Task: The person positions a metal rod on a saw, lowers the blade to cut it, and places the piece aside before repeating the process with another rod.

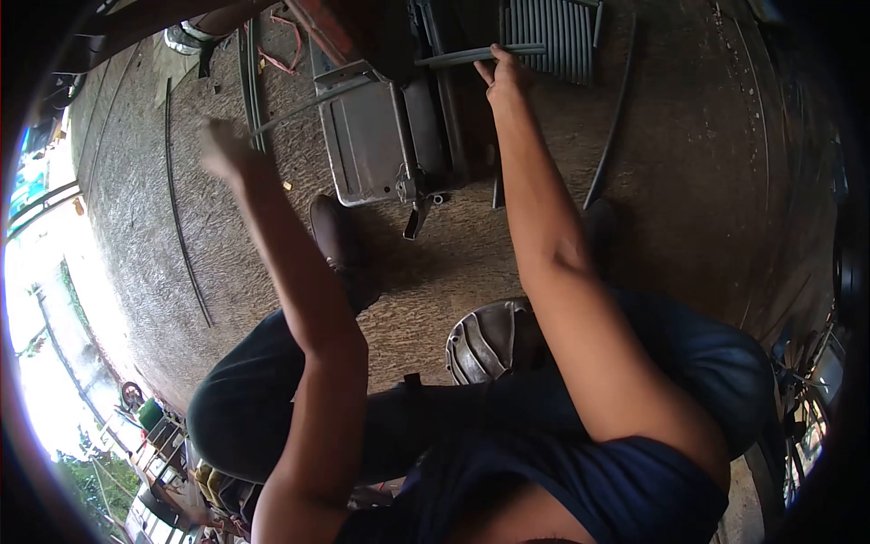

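Note:
My left hand [227,150], smeared by motion, is closed around the near end of a thin grey metal rod [304,112]. That rod runs right to a dark machine [362,136] with a grey metal plate and a reddish upper part. On the machine's other side, my right hand [505,74] grips short grey metal rods [453,58], with one finger pointing away from them. Their left ends reach the machine's edge. Just beyond my right hand, a row of similar cut rods [553,36] lies side by side on the floor.
Long rods [252,82] lie left of the machine, near pink string [288,54]. A dark strip [186,236] lies farther left, and another dark bar [612,127] to the right. A ribbed metal housing [489,343] sits between my legs. Part of another person's foot [184,38] shows top left.

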Demonstrator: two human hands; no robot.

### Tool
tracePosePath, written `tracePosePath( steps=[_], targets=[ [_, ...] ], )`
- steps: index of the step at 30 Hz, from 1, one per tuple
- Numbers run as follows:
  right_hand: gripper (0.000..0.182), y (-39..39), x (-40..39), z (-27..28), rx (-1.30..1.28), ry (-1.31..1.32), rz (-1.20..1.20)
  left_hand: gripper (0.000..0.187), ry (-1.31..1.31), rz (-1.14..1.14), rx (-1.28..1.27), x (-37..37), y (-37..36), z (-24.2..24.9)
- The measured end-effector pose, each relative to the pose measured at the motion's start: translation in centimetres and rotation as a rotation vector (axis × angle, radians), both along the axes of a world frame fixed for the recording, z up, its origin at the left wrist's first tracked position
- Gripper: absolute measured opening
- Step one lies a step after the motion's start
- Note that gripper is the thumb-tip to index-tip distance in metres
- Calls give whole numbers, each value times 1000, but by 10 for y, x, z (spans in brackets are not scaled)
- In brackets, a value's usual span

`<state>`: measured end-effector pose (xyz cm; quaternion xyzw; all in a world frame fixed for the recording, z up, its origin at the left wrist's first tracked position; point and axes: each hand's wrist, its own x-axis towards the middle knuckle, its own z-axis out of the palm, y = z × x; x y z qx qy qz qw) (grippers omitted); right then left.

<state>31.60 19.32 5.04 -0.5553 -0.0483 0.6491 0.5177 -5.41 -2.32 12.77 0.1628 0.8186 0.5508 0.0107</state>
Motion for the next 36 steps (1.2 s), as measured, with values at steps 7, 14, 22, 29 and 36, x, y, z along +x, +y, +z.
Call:
tracePosePath(
  steps=[7, 14, 22, 29, 36],
  targets=[
    [22, -2, -3, 0, 33, -14, -22, 54, -231, -911, 501, -231, 74, 301],
    [29, -2, -1, 3, 19, 5, -15, 61, -79, -799, 165, -37, 41, 316],
    [38, -1, 1, -14, 6, 58, -14, 68, 19, -644, -242, 215, 5, 281],
    [37, 26, -6, -122, 349, -548, 463, 73, 61, -595, -123, 229, -20, 240],
    [48, 18, 8, -55, 337, -1208, 1125, 71, 144, -592, -108, 232, -28, 225]
  ],
)
